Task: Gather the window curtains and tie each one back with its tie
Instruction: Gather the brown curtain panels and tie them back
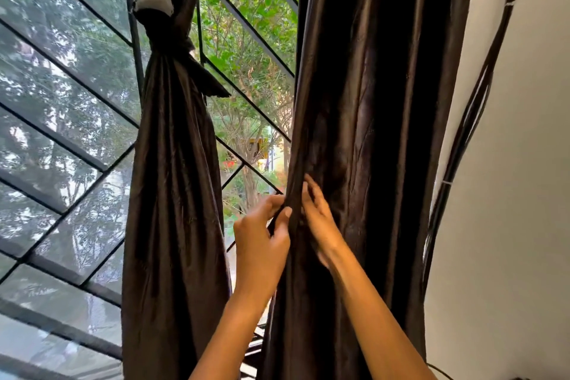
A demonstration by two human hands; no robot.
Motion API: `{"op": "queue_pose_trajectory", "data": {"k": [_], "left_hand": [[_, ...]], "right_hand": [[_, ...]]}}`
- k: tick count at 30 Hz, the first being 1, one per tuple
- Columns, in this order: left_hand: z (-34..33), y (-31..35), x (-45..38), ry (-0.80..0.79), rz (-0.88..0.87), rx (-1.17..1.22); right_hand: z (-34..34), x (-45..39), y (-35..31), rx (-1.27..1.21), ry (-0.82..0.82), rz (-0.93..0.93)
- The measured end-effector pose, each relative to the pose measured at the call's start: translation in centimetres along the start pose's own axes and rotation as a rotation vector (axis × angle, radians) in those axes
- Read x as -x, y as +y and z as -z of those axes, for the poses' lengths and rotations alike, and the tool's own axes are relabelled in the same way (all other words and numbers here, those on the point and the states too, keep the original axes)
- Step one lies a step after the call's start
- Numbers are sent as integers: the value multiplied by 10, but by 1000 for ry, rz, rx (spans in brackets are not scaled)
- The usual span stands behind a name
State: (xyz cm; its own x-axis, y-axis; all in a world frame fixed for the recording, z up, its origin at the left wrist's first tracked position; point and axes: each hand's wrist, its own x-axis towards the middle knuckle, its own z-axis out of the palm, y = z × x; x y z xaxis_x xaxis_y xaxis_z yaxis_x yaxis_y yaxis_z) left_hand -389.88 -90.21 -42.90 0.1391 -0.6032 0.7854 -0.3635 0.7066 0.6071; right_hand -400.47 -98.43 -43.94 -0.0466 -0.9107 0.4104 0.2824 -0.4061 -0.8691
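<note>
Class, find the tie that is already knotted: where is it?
The tie sits high on the left of the head view, cinched round the gathered left curtain in front of the window, well above both hands.

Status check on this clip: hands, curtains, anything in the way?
Left hand pinching right curtain edge; right hand on its folds. Left curtain tied with tie. Right untied. Nothing blocking.
</note>
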Motion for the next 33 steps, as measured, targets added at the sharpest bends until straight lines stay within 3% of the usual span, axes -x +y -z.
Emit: {"op": "queue_pose_trajectory", "data": {"k": [4,6,8,10,12,16,24,26,31,33], "left_hand": [[-5,-1,-3,-66,55,78],[-8,-2,-1,-31,29,29],[-10,-1,1,47,-9,-71],[-15,4,3,105,-47,-174],[-22,11,4,123,-62,-274],[-31,19,9,106,-65,-334],[-42,23,15,73,-54,-130],[-41,26,17,91,-64,-111],[-32,29,14,113,-63,-369],[-32,32,15,113,-79,-403]], "right_hand": [[11,9,-12,-231,-88,-37],[16,14,-19,-247,39,17],[21,19,-26,-29,320,197],[23,26,-30,369,625,444],[18,42,-30,674,741,684],[10,75,-16,771,618,814],[15,85,-18,626,423,720],[22,85,-20,630,454,689],[41,89,-23,619,715,735],[39,93,-22,640,673,744]]}}
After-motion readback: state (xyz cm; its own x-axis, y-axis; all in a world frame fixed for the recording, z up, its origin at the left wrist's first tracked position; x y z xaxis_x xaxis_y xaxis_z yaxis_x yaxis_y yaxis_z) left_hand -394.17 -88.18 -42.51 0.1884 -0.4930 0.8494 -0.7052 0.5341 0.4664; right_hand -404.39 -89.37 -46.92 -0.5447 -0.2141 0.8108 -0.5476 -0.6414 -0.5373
